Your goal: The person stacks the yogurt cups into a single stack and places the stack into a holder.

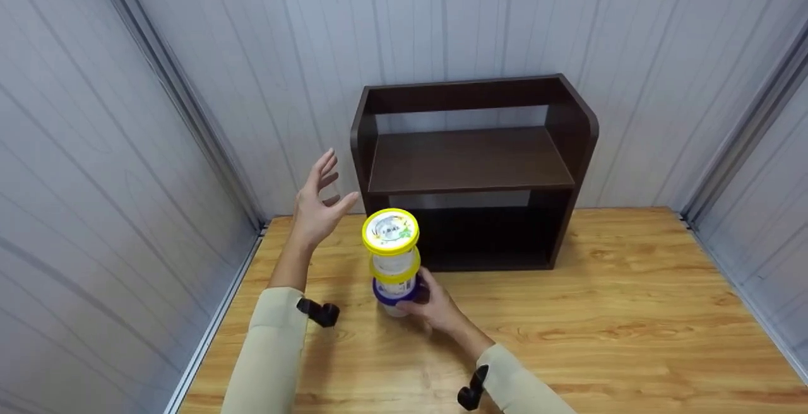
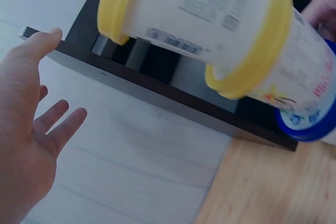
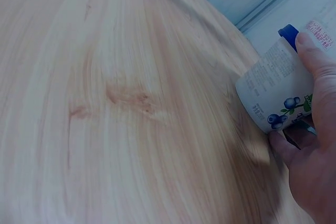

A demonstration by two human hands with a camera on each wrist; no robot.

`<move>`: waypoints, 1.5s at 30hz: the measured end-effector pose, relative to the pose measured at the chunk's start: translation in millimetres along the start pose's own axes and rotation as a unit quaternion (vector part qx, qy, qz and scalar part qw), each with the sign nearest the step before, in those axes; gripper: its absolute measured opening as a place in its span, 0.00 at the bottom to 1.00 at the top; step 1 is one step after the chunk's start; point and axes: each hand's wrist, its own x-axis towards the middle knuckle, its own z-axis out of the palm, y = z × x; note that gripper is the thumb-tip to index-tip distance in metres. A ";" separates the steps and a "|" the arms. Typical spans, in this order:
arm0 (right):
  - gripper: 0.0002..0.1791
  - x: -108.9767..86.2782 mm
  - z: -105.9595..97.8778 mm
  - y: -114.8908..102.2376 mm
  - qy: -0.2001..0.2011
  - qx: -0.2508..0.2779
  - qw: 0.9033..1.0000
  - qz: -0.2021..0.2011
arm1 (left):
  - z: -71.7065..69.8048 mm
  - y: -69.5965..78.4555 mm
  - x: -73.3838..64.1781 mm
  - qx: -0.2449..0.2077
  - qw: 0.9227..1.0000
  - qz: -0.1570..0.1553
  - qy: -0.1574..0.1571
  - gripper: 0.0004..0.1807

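Three white tubs stand stacked on the wooden table. The top tub (image 1: 391,232) has a yellow lid, and the middle tub (image 2: 296,72) has a yellow lid too. At the bottom is a blue-lidded tub (image 3: 270,80) with blueberries printed on its side. My right hand (image 1: 443,308) grips this bottom tub from the right, thumb on the near side at the lid; some fingers are hidden behind it. To the left of the stack, my left hand (image 1: 319,210) is raised with fingers spread and holds nothing. A gap shows between it and the top tub.
A dark brown two-level shelf (image 1: 473,158) stands behind the stack against the pale panelled wall (image 1: 303,54). The stack's upper part overlaps the shelf's lower left corner in the head view. Wood-grain table (image 1: 631,313) extends to the right, with metal-edged walls at both sides.
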 end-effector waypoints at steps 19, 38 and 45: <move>0.41 -8.1 -2.0 -25.3 0.008 0.006 1.000 -0.010 | 20.2 32.4 26.5 -0.019 0.999 0.045 0.020 0.43; 0.42 -2.5 0.0 -2.4 0.005 0.013 1.000 0.004 | 20.5 14.7 43.7 0.012 0.999 0.047 -0.006 0.42; 0.41 -1.3 -0.9 -1.7 0.008 -0.009 1.000 -0.010 | 19.9 16.0 44.8 0.005 0.999 0.052 -0.012 0.42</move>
